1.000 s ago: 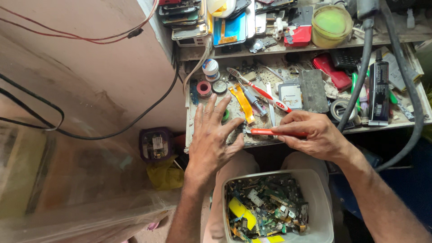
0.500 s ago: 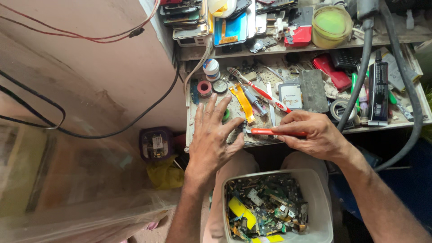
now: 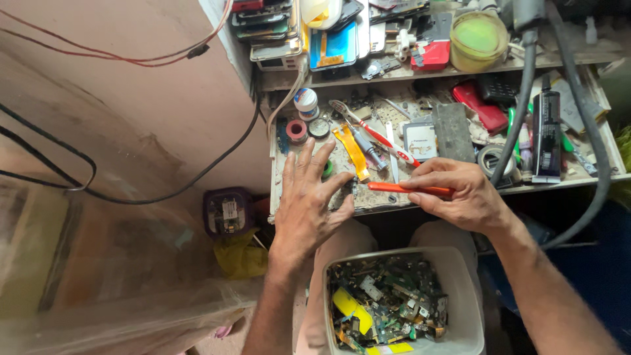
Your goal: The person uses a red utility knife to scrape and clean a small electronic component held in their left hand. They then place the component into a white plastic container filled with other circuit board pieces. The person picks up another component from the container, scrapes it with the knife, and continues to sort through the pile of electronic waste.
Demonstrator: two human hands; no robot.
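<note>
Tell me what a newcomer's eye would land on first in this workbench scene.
The right hand grips an orange tool at the bench's front edge, beside the left hand, which lies spread flat on the cluttered worktop. Below them, on the lap, sits a white tub full of green circuit boards. A yellow-green lidded jar stands out on the shelf above.

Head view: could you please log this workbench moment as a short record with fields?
left hand: flat, fingers spread, on the dusty bench top
right hand: grips an orange tool, lying roughly level, tip pointing toward the left hand
on the bench: orange flex strip, red tape roll, black tube
below the hands: white bin of scrap circuit boards
upper shelf: green-lidded tub
</note>
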